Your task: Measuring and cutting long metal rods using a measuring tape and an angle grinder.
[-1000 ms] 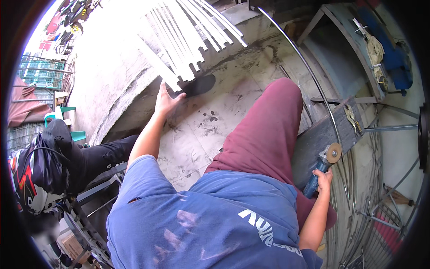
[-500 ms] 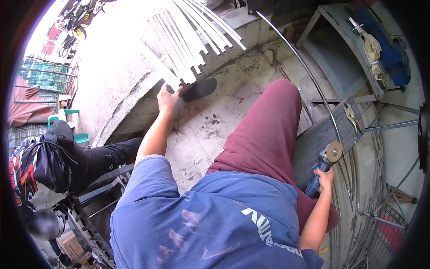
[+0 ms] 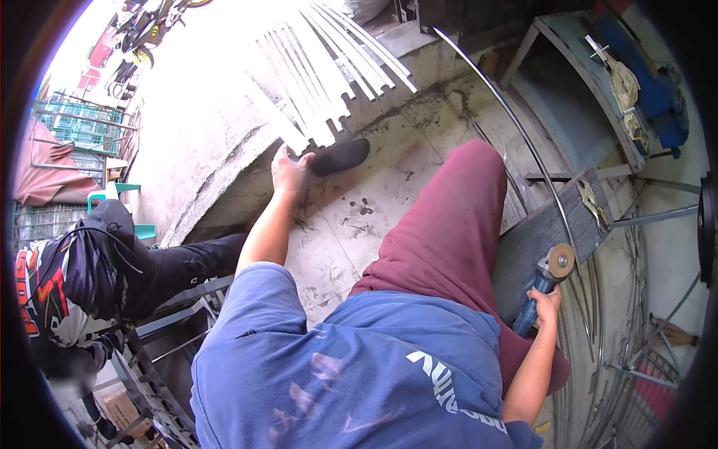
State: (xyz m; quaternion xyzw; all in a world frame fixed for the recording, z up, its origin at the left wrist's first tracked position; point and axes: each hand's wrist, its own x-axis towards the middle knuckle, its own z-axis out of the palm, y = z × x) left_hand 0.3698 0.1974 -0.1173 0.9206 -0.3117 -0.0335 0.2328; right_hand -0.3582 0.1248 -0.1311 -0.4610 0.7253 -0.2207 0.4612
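- Angle grinder, one, blue with a tan disc: at the near right, beside the person's bent leg, gripped round its body by the right hand.
- Left hand: at the near end of the leftmost of the white metal tubes, thumb and fingers parted; I cannot tell whether it grips that tube.
- The tubes fan out toward the far side over a concrete ledge; there are several, but glare merges them, so an exact count cannot be given.
- A dark oval object, one, lies just right of the left hand, its kind unclear.
- The bent leg stands between the two hands.
- One long curved metal rod runs from the far side down past the grinder's disc, crossing a grey board.
- On the board's far right end: a pliers-like tool.
- Far right: beige cloth on a metal frame.
- Right: thin metal rods, too many and too fine to count, and one broom head.
- Left: one co-worker in black trousers, near a teal-and-white plastic seat.
- Containers: a cardboard box at the near left, contents hidden; mesh cages at the far left, contents indistinct.
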